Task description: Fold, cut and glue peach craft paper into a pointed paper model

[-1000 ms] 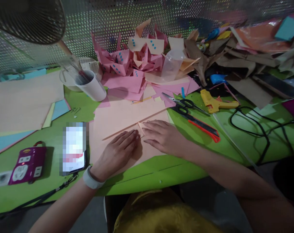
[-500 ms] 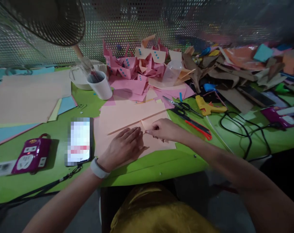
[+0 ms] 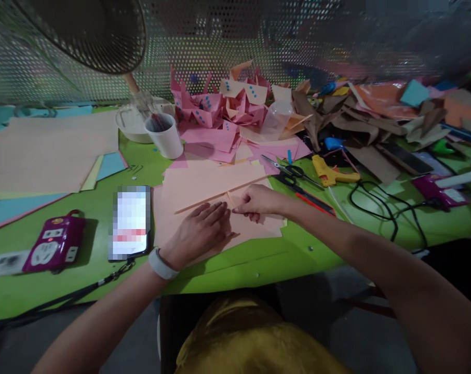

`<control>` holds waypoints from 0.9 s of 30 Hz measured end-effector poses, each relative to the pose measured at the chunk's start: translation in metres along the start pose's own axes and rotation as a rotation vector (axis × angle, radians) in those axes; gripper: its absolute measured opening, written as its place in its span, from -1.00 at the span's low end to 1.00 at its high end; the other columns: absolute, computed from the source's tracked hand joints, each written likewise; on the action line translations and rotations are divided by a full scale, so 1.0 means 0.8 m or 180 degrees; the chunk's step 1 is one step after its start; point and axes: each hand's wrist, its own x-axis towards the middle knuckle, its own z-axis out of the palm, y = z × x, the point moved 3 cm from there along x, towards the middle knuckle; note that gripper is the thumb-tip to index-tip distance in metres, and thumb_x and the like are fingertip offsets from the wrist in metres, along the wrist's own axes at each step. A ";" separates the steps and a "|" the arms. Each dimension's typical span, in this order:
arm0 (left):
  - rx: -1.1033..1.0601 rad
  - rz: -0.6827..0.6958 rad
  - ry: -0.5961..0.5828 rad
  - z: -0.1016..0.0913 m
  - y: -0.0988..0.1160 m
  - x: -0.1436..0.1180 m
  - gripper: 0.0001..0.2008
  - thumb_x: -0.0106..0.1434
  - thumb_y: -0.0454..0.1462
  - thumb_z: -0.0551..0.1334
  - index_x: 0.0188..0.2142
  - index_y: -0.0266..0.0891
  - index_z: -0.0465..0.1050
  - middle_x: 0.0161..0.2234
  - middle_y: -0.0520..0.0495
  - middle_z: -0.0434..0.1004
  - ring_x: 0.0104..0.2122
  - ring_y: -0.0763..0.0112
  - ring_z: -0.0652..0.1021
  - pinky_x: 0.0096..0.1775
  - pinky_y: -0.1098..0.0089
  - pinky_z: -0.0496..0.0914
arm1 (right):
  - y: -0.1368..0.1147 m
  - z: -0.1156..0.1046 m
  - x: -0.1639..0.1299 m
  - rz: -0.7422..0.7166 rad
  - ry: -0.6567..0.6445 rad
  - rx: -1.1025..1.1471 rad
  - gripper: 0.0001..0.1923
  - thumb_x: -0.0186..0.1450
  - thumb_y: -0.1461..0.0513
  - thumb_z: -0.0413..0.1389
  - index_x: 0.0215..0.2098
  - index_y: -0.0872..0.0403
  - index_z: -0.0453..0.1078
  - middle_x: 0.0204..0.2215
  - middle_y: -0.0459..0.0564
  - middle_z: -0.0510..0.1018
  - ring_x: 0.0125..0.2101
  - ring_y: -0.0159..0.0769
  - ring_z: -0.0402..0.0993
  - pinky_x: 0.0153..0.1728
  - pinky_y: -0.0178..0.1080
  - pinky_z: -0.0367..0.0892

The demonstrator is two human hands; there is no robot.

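Several sheets of peach paper lie stacked before me on the green table. A long, narrow raised edge of paper runs slantwise across them, with a short fold standing off it between my hands. My left hand rests flat on the paper below that edge, fingers stretched out and pointing right. Just right of the fold is my right hand, its fingers curled and thumb and forefinger pinching the paper near the fold. The fingertips partly hide the spot they hold.
Left of the paper lie a phone and a purple power socket. On the right are scissors, a red and black cutter and a yellow glue gun with cables. Behind stand a white cup and pink folded papers.
The view has shifted slightly. My right hand still pinches at the fold and the left still lies flat; both have hardly moved on the paper.
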 end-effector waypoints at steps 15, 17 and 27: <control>-0.0077 0.0097 -0.0303 -0.032 -0.014 -0.042 -0.59 0.43 -0.09 0.04 0.12 -0.27 0.37 0.16 -0.24 0.44 0.15 0.17 0.45 0.13 0.12 0.36 | 0.010 0.001 0.005 0.0037 -0.0120 0.0406 -0.66 0.20 0.17 0.29 -0.63 0.13 0.35 -0.73 -0.09 0.49 -0.72 -0.43 0.42 -0.69 -0.40 0.37; -0.0348 -0.0155 -0.0234 -0.044 -0.018 -0.038 -0.63 0.44 -0.09 0.02 0.01 -0.23 0.46 0.06 -0.20 0.53 0.05 0.19 0.53 0.02 0.16 0.44 | 0.009 0.001 0.004 0.0029 -0.0121 0.0365 -0.64 0.21 0.17 0.28 -0.64 0.13 0.34 -0.75 -0.10 0.47 -0.72 -0.42 0.42 -0.69 -0.40 0.37; -0.3094 -0.2699 -0.1895 -0.010 -0.025 0.052 -0.51 0.28 0.04 0.16 -0.60 -0.26 0.37 -0.72 -0.03 0.47 -0.73 0.46 0.47 -0.63 0.49 0.29 | -0.002 -0.002 -0.007 -0.0189 -0.0090 0.0249 -0.70 0.24 0.24 0.23 -0.61 0.15 0.36 -0.77 -0.10 0.46 -0.70 -0.42 0.44 -0.68 -0.42 0.36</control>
